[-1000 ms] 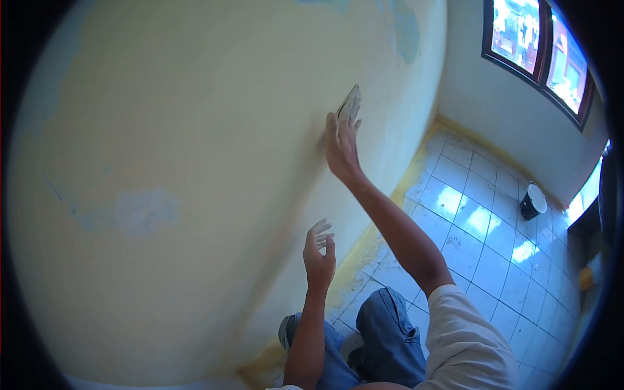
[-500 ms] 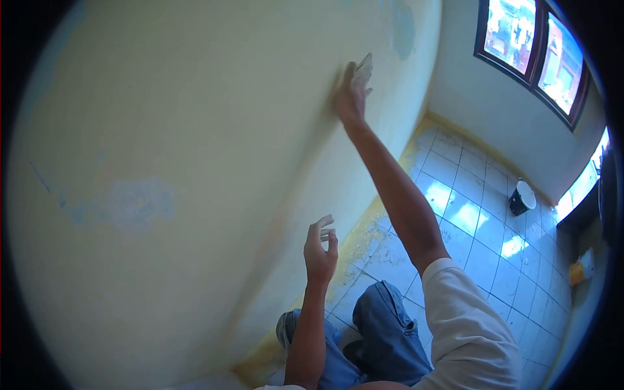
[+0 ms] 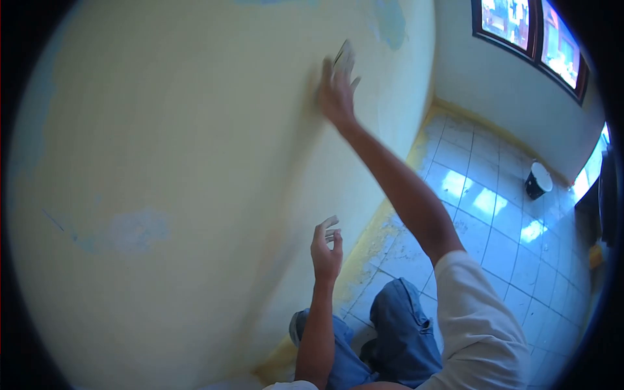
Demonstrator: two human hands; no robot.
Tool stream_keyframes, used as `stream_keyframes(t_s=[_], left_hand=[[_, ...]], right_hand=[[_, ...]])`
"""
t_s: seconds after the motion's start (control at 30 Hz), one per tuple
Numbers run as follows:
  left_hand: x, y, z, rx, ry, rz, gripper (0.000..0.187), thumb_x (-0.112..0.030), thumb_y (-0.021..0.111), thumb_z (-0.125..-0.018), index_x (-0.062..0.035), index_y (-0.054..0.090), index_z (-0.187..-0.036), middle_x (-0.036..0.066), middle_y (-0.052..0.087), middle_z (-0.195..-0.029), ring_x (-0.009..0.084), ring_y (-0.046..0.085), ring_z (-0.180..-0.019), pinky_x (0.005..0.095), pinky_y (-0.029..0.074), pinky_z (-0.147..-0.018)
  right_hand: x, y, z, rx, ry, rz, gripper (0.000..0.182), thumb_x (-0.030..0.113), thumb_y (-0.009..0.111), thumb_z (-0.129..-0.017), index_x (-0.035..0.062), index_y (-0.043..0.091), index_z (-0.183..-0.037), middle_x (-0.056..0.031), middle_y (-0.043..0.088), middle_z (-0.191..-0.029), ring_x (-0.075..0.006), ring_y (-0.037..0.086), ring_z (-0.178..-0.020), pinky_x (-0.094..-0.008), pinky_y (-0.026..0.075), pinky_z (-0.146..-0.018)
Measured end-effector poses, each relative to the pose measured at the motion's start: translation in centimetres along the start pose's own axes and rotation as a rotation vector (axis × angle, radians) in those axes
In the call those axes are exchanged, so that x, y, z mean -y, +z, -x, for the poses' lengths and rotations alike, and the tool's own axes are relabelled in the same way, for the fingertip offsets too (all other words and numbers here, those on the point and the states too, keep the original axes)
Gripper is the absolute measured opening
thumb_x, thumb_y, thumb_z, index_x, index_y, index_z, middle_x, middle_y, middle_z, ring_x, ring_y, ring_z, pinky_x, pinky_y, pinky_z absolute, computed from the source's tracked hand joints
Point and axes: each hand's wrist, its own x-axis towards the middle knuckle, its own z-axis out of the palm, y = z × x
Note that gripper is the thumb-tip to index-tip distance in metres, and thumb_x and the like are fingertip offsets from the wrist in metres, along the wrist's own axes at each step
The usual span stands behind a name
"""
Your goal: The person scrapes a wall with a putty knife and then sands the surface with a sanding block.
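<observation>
High on the yellowish wall (image 3: 195,143), my right hand (image 3: 338,91) presses a thin flat piece (image 3: 343,54) against the surface, fingers stretched along it. What the piece is made of cannot be made out. Lower down, my left hand (image 3: 326,250) is raised beside the wall, its fingers curled but apart, with nothing in them. Pale patches mark the wall, one at the lower left (image 3: 138,231) and a bluish one (image 3: 391,25) right of my right hand.
A dark bucket with a white inside (image 3: 538,181) stands on the tiled floor (image 3: 494,250) by the far wall. Windows (image 3: 507,23) are at the upper right. A yellow object (image 3: 596,255) lies at the right edge. Dust and flakes cover the floor along the wall.
My right hand has slid a little left and up along the wall with the flat piece. The view has shifted slightly. My left hand keeps nearly the same pose.
</observation>
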Motion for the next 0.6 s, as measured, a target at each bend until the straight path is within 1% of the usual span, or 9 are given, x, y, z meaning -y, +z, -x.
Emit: stream_keyframes(t_s=[0.03, 0.13, 0.17, 0.23, 0.3, 0.4, 0.43, 0.53, 0.6], left_hand=[[-0.3, 0.1, -0.2, 0.004, 0.003, -0.004, 0.032, -0.004, 0.059, -0.101, -0.0023, 0.063, -0.132, 0.015, 0.070, -0.130, 0.0284, 0.073, -0.104, 0.0398, 0.059, -0.092], [0.2, -0.1, 0.1, 0.017, -0.005, -0.008, 0.032, -0.004, 0.059, -0.101, -0.0026, 0.063, -0.133, 0.015, 0.069, -0.131, 0.0281, 0.073, -0.105, 0.0395, 0.059, -0.092], [0.0, -0.1, 0.0, 0.018, -0.009, -0.010, 0.032, -0.004, 0.058, -0.101, -0.0026, 0.063, -0.133, 0.015, 0.069, -0.132, 0.0280, 0.073, -0.104, 0.0395, 0.059, -0.093], [-0.2, 0.0, -0.2, 0.005, -0.015, -0.015, 0.032, -0.004, 0.058, -0.102, -0.0020, 0.062, -0.134, 0.015, 0.070, -0.131, 0.0276, 0.074, -0.104, 0.0391, 0.059, -0.093], [-0.3, -0.2, -0.2, -0.001, 0.011, -0.038, 0.033, -0.003, 0.058, -0.101, -0.0016, 0.062, -0.134, 0.015, 0.070, -0.131, 0.0277, 0.074, -0.103, 0.0391, 0.059, -0.092], [-1.4, -0.4, -0.1, -0.005, 0.005, -0.059, 0.033, -0.003, 0.057, -0.101, -0.0017, 0.062, -0.134, 0.015, 0.070, -0.131, 0.0273, 0.074, -0.103, 0.0391, 0.059, -0.092], [-1.5, -0.4, -0.2, -0.011, 0.001, -0.061, 0.033, -0.004, 0.057, -0.102, -0.0017, 0.062, -0.134, 0.015, 0.070, -0.131, 0.0272, 0.074, -0.103, 0.0391, 0.059, -0.092], [-1.5, -0.4, 0.0, -0.034, 0.012, -0.059, 0.033, -0.003, 0.057, -0.102, -0.0020, 0.062, -0.134, 0.015, 0.070, -0.130, 0.0270, 0.074, -0.103, 0.0388, 0.059, -0.092], [-1.3, -0.5, -0.1, -0.028, 0.015, -0.067, 0.033, -0.003, 0.058, -0.102, -0.0023, 0.063, -0.134, 0.015, 0.071, -0.130, 0.0269, 0.074, -0.103, 0.0387, 0.059, -0.092]], right_hand=[[-0.7, 0.2, -1.1, -0.022, 0.029, -0.009, 0.087, 0.049, 0.039, -0.112, -0.0003, -0.004, -0.169, -0.0256, -0.003, -0.177, -0.0424, -0.004, -0.164, -0.0686, 0.005, -0.127], [0.4, 2.5, 4.0, -0.066, -0.101, 0.004, 0.083, 0.048, 0.038, -0.113, -0.0012, 0.002, -0.169, -0.0271, 0.003, -0.177, -0.0439, -0.003, -0.164, -0.0675, 0.004, -0.128], [1.9, 1.1, 6.4, 0.037, -0.114, -0.013, 0.084, 0.050, 0.037, -0.113, -0.0009, 0.002, -0.169, -0.0273, 0.005, -0.177, -0.0438, -0.002, -0.164, -0.0675, 0.003, -0.128], [-2.4, 3.3, 2.4, -0.366, -0.243, 0.982, 0.088, 0.053, 0.037, -0.112, -0.0003, -0.002, -0.169, -0.0267, 0.002, -0.177, -0.0428, -0.003, -0.164, -0.0666, 0.003, -0.128], [-1.1, 0.7, -1.8, 0.000, -0.031, 0.041, 0.092, 0.058, 0.037, -0.111, 0.0001, -0.005, -0.169, -0.0260, -0.002, -0.177, -0.0416, -0.002, -0.165, -0.0658, 0.003, -0.129], [1.4, 2.5, 0.3, -0.135, -0.068, -0.016, 0.092, 0.059, 0.035, -0.111, 0.0008, -0.004, -0.170, -0.0261, 0.000, -0.177, -0.0410, -0.002, -0.165, -0.0656, 0.003, -0.129], [2.9, 1.1, 3.3, -0.031, -0.117, -0.018, 0.091, 0.059, 0.034, -0.111, 0.0003, -0.004, -0.169, -0.0266, 0.001, -0.177, -0.0423, -0.001, -0.164, -0.0662, 0.004, -0.129], [2.3, -0.7, 0.8, 0.002, -0.156, 0.044, 0.091, 0.057, 0.036, -0.111, -0.0012, -0.004, -0.169, -0.0279, 0.000, -0.176, -0.0446, -0.002, -0.164, -0.0670, 0.005, -0.128], [1.4, 0.4, -1.7, 0.053, -0.119, 0.509, 0.093, 0.058, 0.035, -0.111, -0.0034, -0.004, -0.168, -0.0298, 0.002, -0.176, -0.0456, -0.001, -0.163, -0.0649, 0.005, -0.129]])
